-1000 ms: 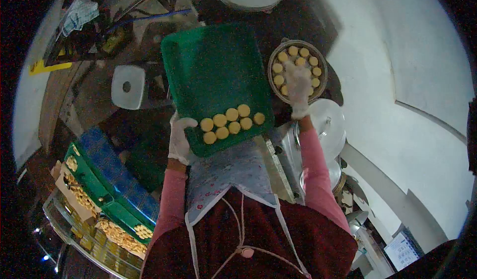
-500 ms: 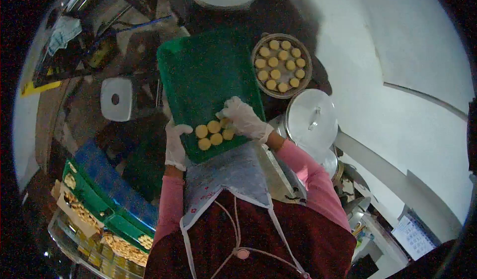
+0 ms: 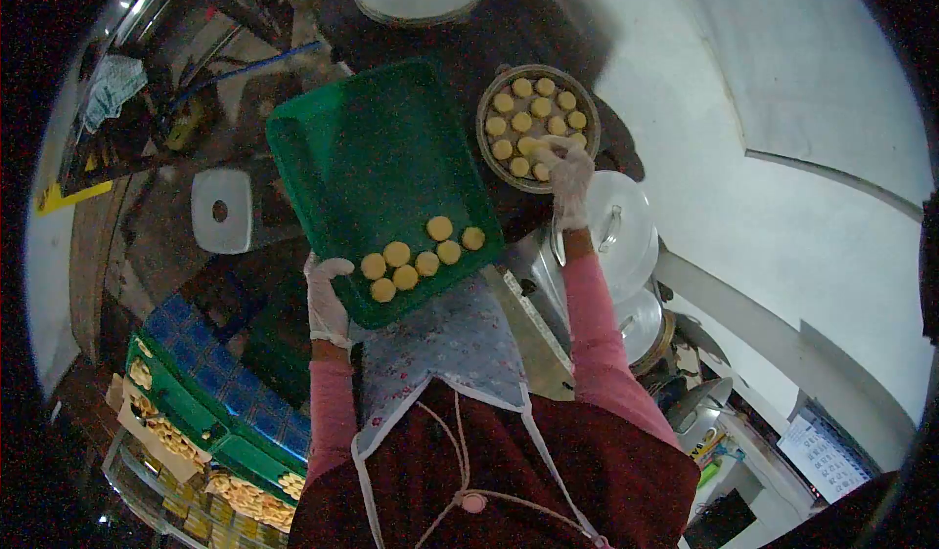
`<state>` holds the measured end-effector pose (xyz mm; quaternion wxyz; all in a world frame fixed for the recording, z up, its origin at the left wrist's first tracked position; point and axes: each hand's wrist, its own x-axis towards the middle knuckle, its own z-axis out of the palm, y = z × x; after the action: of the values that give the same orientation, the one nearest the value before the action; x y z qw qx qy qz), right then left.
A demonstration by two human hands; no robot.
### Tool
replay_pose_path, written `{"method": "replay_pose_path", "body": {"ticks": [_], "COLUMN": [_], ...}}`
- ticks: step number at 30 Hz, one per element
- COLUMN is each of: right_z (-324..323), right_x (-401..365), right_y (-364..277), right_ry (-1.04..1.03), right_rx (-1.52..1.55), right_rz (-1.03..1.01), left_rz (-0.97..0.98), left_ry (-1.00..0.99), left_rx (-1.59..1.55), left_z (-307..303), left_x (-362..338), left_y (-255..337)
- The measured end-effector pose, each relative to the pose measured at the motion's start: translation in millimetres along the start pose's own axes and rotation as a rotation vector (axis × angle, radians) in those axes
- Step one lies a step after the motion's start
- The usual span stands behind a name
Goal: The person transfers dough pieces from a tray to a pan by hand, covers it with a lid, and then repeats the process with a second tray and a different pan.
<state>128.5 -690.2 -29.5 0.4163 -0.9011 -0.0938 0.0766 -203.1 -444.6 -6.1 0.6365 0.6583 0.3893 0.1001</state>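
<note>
discs (image 3: 439, 227), pale and round, are divided between two carriers. eight lie flat in the tray (image 3: 377, 158), grouped along its near edge in a staggered double row that runs from the near left corner toward the near right corner. the others lie in the pan (image 3: 538, 70), set slightly apart across its floor; those under the hand cannot be counted.

pan position: just beside the tray's right edge, toward the far right corner.

right hand (image 3: 569, 173): gloved, over the pan's near right edge, fingers bent and fingertips drawn together above the discs. whether a disc is gripped cannot be told.

left hand (image 3: 329, 300): gloved, clasping the tray's left edge near the near left corner, thumb over the rim.

step in hand, as judged: setting down or adjusting a disc in the pan; which of the two is unclear. the next move calls for parting the fingertips and lifting straight up, so that neighbouring discs are not nudged. the left hand should hold the tray steady.

surroundings: the apron (image 3: 430, 344) is at the tray's near edge. a lid (image 3: 631, 221) is beyond the pan's near right edge, partly behind the right wrist. a stool (image 3: 202, 212) stands apart from the tray's left edge.
</note>
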Motion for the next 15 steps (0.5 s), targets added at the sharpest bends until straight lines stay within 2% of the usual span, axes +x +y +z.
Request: {"method": "replay_pose_path", "body": {"ticks": [1,2,3,5,7,9,15], "right_z": [3.5,8.6,11.2,16.3,24.1,30.3,41.7], "right_x": [11.0,18.8,23.3,24.8,23.2,27.2,29.4], "right_y": [38.0,66.6,72.8,80.7,83.0,89.0,110.2], "right_ry": [0.005,0.01,0.008,-0.003,0.002,0.028,0.169], "right_rx": [-0.004,-0.007,-0.087,-0.248,-0.318,-0.348,-0.281], "right_rz": [0.034,0.067,-0.004,-0.139,-0.097,-0.084,-0.101], "left_rz": [0.052,0.015,-0.02,-0.282,-0.251,-0.245,-0.176], "left_ry": [-0.014,0.0,0.017,0.109,0.095,0.09,0.084], "left_rx": [0.041,-0.037,-0.115,-0.504,-0.37,-0.308,-0.297], "left_z": [-6.8,-7.1,-7.3,4.4,13.2,15.1,11.3], "left_x": [-0.3,0.7,1.7,0.4,2.5,4.8,4.0], "left_y": [-18.0,-20.8,-23.3,0.7,30.5,35.6,16.9]}}
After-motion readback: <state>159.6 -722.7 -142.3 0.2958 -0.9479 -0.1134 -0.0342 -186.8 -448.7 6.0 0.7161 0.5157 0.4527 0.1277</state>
